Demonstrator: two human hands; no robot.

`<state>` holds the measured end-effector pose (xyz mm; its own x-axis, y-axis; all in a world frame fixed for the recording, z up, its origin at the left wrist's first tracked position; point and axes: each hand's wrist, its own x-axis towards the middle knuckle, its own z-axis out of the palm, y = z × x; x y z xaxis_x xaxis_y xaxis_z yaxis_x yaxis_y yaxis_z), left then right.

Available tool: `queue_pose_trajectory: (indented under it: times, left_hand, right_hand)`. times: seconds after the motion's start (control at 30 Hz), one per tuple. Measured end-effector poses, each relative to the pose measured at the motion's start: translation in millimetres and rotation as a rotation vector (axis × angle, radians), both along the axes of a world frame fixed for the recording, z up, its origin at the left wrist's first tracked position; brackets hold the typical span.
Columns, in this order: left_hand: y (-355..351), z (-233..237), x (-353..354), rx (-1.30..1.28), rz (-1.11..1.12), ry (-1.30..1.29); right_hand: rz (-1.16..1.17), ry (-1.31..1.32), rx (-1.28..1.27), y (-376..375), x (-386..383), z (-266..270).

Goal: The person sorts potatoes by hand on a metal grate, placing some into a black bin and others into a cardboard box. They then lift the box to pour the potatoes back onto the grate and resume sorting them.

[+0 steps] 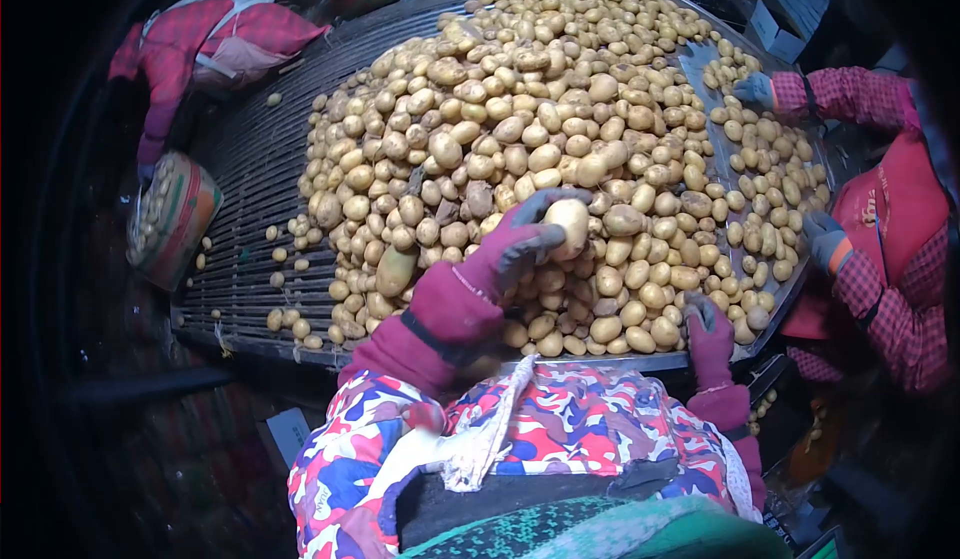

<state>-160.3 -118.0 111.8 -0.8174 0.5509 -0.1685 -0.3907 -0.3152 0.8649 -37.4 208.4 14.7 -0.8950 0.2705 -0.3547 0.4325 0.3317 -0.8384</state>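
My left hand (532,234), in a dark grey glove under a maroon sleeve, is closed around a large pale potato (569,225). It holds this potato just over the front of a broad heap of potatoes (470,139). Lower right, my right hand (706,317), gloved in grey, lies against the potatoes at the heap's near edge. Its fingers are partly hidden, so I cannot make out a grip. A long greenish potato (396,271) and some dark lumps (479,197) lie left of my left hand.
The heap rests on a slatted metal table (250,174) with a raised rim. At the left, a person in red plaid (220,34) reaches to a sack of potatoes (175,217). Another person's gloved hands (757,91) work at the right beside a metal strip (712,124).
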Motion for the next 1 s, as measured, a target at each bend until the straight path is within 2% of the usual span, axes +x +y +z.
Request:
queue_pose_trajectory:
  times: [0.03,0.1,0.17,0.23,0.27,0.33,0.4,0.43,0.47,0.53,0.6,0.67,0.7,0.73,0.8,0.93,1.0]
  left_hand:
    - [-5,-5,13,0.021,0.023,-0.002]
    - [-11,-17,33,0.093,0.063,-0.103]
    - [-19,-30,46,0.208,0.087,-0.238]
    - [-17,-30,55,0.267,0.094,-0.239]
    - [-15,-30,59,0.323,0.097,-0.245]
    - [-14,-32,63,0.338,0.117,-0.257]
    - [-15,-35,63,0.373,0.138,-0.283]
    - [-14,-35,64,0.411,0.128,-0.289]
    - [-13,-36,64,0.415,0.132,-0.292]
    - [-8,-38,64,0.398,0.133,-0.246]
    - [-2,-32,59,0.409,0.099,-0.26]
    - [8,-11,59,0.264,0.118,-0.248]
    - [11,-14,56,0.237,0.104,-0.243]
    - [13,-14,53,0.23,0.099,-0.25]
    - [20,-15,49,0.079,0.038,-0.119]
    - [42,-25,47,0.007,0.019,0.004]
    - [54,-30,48,-0.022,-0.042,0.066]
  right_hand:
    - [0.011,-0.004,0.001,-2,-10,0]
    - [0.194,0.531,0.196,-8,-39,-2]
    - [0.318,0.619,0.248,-37,-75,28]
    - [0.552,0.584,0.555,-66,-106,38]
    - [0.634,0.525,0.63,-82,-118,31]
    - [0.549,0.532,0.861,-100,-133,18]
    - [0.573,0.494,0.529,-88,-144,18]
    - [0.556,0.383,0.353,-84,-143,29]
    - [0.56,0.379,0.354,-78,-142,37]
    - [0.376,0.023,-0.597,-63,-132,48]
    - [0.354,0.109,-0.866,-63,-109,49]
    - [0.309,0.145,-1.281,-61,-87,54]
    - [0.29,0.154,-1.342,-57,-80,49]
    - [0.122,0.118,-1.407,-59,-67,53]
    - [0.181,0.124,-1.501,-40,-53,19]
    - [0.138,0.064,-1.02,-41,-16,62]
    - [0.231,0.069,-1.033,-44,-11,75]
